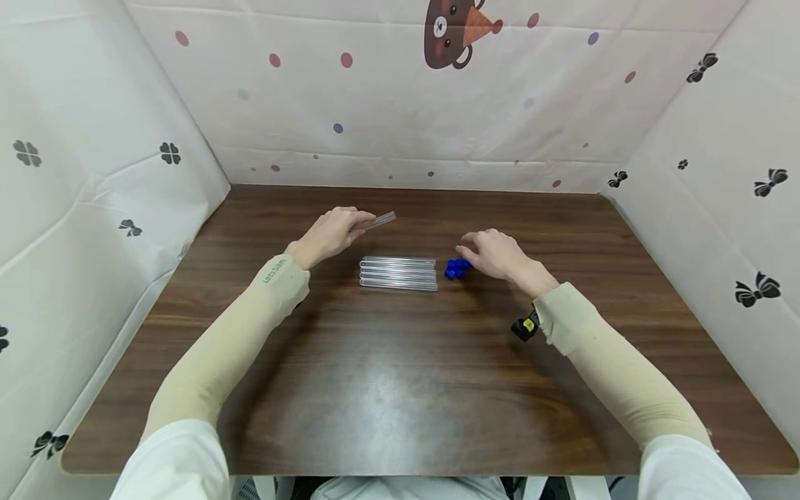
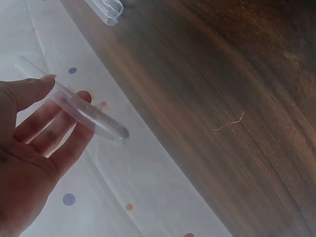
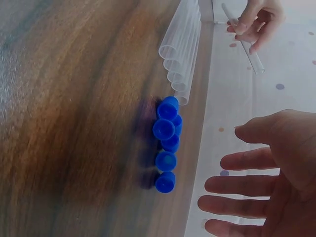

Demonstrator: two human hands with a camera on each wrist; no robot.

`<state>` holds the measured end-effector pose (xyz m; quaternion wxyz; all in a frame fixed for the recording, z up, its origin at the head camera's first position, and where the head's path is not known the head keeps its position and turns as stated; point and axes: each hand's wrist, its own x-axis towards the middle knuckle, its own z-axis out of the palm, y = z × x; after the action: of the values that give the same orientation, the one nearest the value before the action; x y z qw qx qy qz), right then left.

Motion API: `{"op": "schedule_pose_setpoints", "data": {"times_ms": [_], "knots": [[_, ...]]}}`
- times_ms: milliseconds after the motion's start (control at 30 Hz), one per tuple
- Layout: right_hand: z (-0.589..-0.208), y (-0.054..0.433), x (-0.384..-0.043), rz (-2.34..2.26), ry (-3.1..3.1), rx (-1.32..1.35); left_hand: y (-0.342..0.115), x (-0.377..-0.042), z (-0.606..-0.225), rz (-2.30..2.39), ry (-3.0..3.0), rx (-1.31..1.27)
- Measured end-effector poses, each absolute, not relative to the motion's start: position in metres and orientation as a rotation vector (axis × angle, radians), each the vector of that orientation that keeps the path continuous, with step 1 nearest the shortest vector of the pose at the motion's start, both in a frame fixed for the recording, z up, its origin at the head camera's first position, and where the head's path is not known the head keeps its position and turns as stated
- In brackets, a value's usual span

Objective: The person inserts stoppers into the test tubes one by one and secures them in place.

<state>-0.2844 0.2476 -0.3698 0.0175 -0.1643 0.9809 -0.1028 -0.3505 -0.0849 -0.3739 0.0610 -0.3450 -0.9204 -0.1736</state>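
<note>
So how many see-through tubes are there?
6. Five tubes lie side by side on the table, and the sixth tube is held in the left hand. None looks hidden.

Here on the tabletop (image 1: pixel 387 354), the row of tubes (image 1: pixel 398 273) lies in the middle, caps (image 1: pixel 455 270) just to its right. Behind the row, a single tube (image 1: pixel 382 220) sits in the left fingers (image 2: pixel 74 149), with the right fingers (image 3: pixel 242 186) beside the caps
</note>
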Motion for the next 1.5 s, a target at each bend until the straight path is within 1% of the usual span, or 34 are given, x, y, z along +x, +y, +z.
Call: {"op": "schedule_pose_setpoints", "data": {"times_ms": [433, 900, 1267, 1500], "knots": [[-0.376, 0.246, -0.284, -0.314, 3.048, -0.547, -0.091, -0.351, -0.376, -0.616, -2.728, -1.011], [-0.384, 0.239, -0.282, -0.29, 3.054, -0.635, -0.093, -0.35, -0.384, -0.679, -2.656, -1.078], [-0.385, 0.236, -0.281, -0.276, 3.034, -0.657, -0.093, -0.353, -0.385, -0.711, -2.702, -0.985], [-0.388, 0.236, -0.281, -0.26, 3.003, -0.663, -0.094, -0.353, -0.386, -0.711, -2.68, -1.033]]}}
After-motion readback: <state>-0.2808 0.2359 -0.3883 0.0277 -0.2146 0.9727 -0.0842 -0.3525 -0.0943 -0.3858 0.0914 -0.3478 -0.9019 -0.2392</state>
